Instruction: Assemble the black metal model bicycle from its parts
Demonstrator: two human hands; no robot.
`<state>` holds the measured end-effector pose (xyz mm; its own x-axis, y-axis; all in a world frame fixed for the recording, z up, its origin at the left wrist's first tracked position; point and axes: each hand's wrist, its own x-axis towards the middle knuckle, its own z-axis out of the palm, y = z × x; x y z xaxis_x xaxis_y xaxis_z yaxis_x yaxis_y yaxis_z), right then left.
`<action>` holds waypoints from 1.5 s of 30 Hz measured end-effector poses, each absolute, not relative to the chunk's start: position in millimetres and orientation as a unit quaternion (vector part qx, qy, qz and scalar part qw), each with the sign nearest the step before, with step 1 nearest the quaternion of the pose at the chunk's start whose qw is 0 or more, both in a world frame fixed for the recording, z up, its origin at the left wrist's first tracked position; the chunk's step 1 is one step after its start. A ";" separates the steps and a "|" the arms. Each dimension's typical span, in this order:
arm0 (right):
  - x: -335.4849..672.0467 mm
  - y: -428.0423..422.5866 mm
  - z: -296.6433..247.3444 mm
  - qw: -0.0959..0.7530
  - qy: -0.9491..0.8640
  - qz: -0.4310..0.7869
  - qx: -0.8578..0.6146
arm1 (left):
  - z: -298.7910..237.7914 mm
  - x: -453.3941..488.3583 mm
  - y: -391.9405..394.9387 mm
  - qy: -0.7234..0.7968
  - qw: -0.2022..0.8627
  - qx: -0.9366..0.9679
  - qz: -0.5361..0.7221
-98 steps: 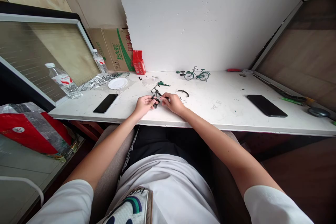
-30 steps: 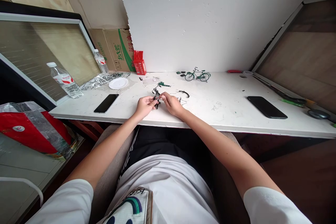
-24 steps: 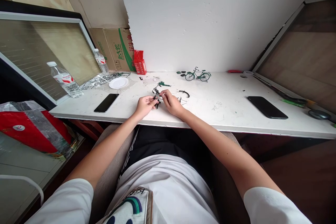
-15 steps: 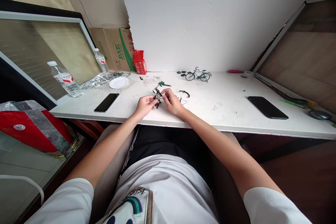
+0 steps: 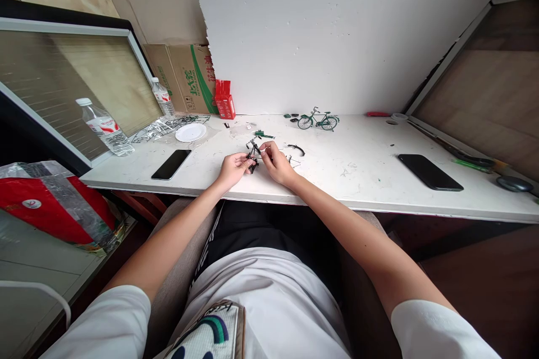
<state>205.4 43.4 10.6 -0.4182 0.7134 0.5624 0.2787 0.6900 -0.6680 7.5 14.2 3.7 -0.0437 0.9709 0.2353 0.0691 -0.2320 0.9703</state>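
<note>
White table, ragged-edged white panel behind, pale floor below.

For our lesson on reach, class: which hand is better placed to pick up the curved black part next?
Probably the right hand: the curved black part lies closer to it, while the left hand is farther off and grips the small black frame.

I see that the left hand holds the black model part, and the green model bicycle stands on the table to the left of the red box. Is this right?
Not quite: in the head view, the green model bicycle stands on the table to the right of the red box. The left hand does hold the black model part.
</note>
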 end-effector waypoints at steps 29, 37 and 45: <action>204.6 45.7 7.5 0.448 -0.804 0.248 -0.301 | -0.4 5.5 17.0 0.464 0.403 0.569 0.546; 206.5 48.9 5.9 0.461 -0.810 0.235 -0.276 | 1.0 5.7 16.0 0.474 0.400 0.565 0.544; 207.4 48.6 4.7 0.465 -0.821 0.205 -0.260 | -0.8 3.8 16.7 0.478 0.395 0.572 0.537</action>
